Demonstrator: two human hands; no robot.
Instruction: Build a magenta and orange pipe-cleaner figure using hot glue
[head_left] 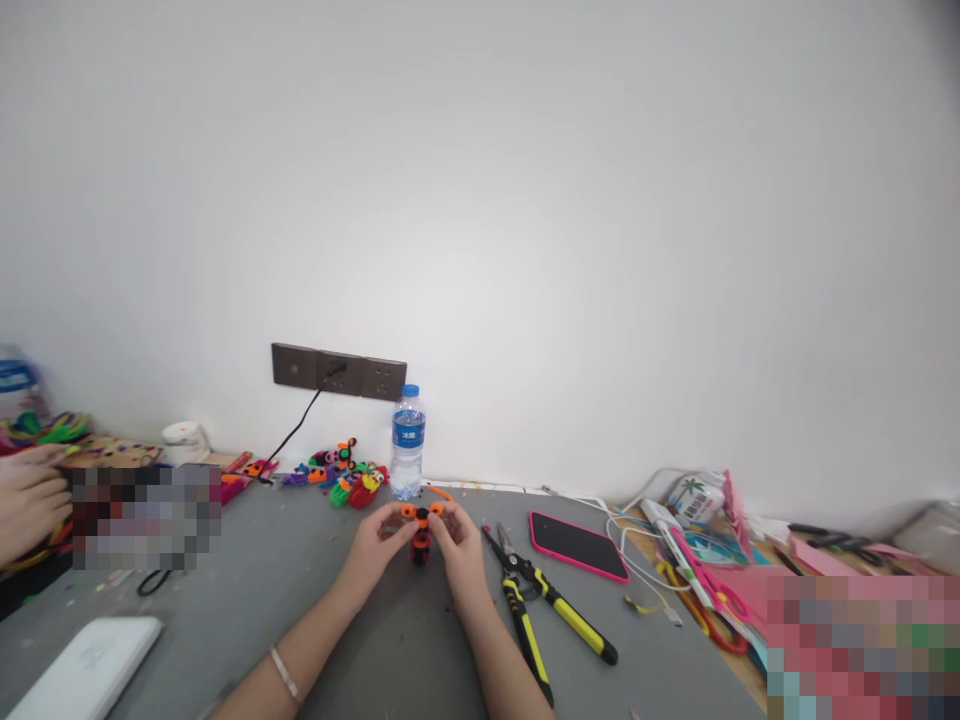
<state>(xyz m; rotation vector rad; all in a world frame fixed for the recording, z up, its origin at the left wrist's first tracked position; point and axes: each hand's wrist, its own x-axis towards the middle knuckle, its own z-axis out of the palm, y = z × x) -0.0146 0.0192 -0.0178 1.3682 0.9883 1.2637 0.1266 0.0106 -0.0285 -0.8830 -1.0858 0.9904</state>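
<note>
Between my two hands is a small figure [421,548] in orange, black and dark pink, apparently twisted from fuzzy pipe cleaners. My left hand [380,540] pinches its left side near an orange tip. From the other side, my right hand [454,535] has thumb and fingers closed on the orange part at its upper right. A thin orange strand [439,492] sticks up behind the right fingers. The figure stands roughly upright just above or on the grey table; I cannot tell whether it touches. Yellow-and-black pliers [534,585] lie open to the right of my right hand.
Behind my hands stands a water bottle [409,440], with colourful pipe-cleaner figures [337,475] beside it. A pink-edged phone [578,546] and white cables lie right. Pink scissors [716,590] are further right. A white power bank [90,665] lies front left; another person's hand [34,500] is far left.
</note>
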